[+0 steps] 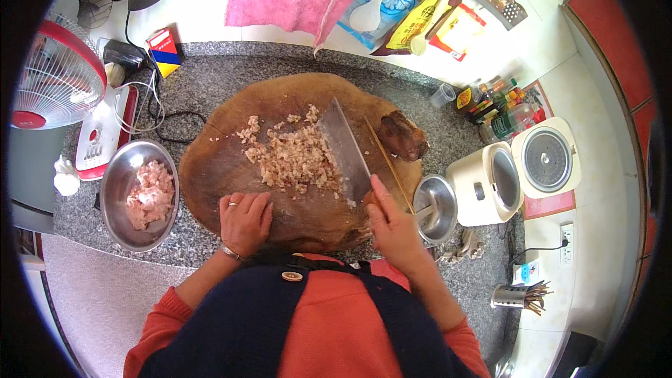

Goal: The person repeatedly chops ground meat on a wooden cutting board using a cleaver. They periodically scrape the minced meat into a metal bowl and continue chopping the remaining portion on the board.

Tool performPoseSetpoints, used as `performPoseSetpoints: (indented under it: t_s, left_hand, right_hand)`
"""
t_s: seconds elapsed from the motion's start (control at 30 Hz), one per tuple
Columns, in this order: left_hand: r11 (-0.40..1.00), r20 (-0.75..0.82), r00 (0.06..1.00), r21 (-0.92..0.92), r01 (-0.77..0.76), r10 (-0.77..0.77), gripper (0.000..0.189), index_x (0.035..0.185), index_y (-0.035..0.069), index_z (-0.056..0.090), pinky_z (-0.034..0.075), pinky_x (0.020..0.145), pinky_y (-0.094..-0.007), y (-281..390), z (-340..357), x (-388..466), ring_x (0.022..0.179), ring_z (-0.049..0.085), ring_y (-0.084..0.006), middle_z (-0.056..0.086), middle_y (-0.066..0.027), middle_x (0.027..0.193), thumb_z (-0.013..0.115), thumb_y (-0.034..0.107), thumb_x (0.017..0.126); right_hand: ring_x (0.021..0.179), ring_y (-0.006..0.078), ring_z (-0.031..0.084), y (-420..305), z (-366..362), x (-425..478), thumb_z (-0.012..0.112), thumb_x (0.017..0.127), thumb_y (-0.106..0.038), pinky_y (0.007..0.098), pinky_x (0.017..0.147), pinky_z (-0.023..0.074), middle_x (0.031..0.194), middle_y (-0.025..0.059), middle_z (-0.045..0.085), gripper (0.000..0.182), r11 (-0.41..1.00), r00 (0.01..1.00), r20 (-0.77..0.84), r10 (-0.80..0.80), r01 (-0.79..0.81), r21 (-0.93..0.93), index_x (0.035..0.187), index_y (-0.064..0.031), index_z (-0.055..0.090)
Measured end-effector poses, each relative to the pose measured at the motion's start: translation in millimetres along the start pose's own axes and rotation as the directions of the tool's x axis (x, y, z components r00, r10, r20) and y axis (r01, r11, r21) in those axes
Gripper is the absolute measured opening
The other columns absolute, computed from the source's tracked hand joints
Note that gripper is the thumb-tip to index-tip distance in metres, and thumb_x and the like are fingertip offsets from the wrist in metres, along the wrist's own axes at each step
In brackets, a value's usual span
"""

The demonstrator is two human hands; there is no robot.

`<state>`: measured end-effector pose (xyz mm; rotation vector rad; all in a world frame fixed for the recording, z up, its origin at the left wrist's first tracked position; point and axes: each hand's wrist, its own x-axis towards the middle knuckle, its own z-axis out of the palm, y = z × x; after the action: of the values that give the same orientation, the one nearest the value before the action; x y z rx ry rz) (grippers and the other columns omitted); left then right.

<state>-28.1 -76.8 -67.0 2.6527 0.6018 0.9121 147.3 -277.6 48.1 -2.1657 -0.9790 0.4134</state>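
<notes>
On a large wooden chopping board (210,157) lies a spread of chopped, pale brown food, likely meat (294,155). My right hand (394,226) grips the handle of a cleaver (344,147), whose broad blade touches the right side of the chopped pile. My left hand (245,223) rests on the board's near edge, holding nothing, its fingers lying side by side. A dark brown chunk, seemingly cured meat (403,136), sits at the board's right. Between it and the cleaver lie thin wooden chopsticks (388,163).
A steel bowl of pink minced meat (149,197) stands left of the board. A smaller steel bowl (438,220) and an open rice cooker (480,186) stand at the right, with bottles (493,107) behind. A fan (58,73) is at far left.
</notes>
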Motion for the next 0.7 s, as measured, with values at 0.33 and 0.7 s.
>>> performPoseSetpoints:
  t_s: [0.33, 0.7]
  left_hand:
    - [1.000, -0.002, 1.000, -0.002, 0.015, -0.015, 0.022, 0.105, 0.010, 0.063, 0.039, 0.083, -0.0408, 2, -2, 1, 0.086, 0.059, -0.0239, 0.064, -0.0037, 0.094, 0.065, 0.016, 0.084]
    - [1.000, 0.006, 1.000, -0.010, 0.023, -0.023, 0.022, 0.103, 0.010, 0.064, 0.039, 0.083, -0.0406, 2, 0, 2, 0.087, 0.057, -0.0235, 0.064, -0.0035, 0.092, 0.065, 0.016, 0.083]
  right_hand:
    - [0.107, 0.0379, 0.063, 0, -3, 7, 0.052, 0.096, -0.012, 0.0393, 0.089, 0.0492, 0.117, 0.0270, 0.061, 0.057, 0.993, 0.990, 0.092, 0.102, -0.096, -0.068, 0.149, -0.0107, 0.032]
    - [0.100, 0.0389, 0.065, 11, 4, 7, 0.053, 0.096, -0.015, 0.0391, 0.085, 0.0504, 0.110, 0.0241, 0.065, 0.053, 0.996, 0.998, -0.004, 0.065, -0.065, -0.055, 0.147, -0.0140, 0.038]
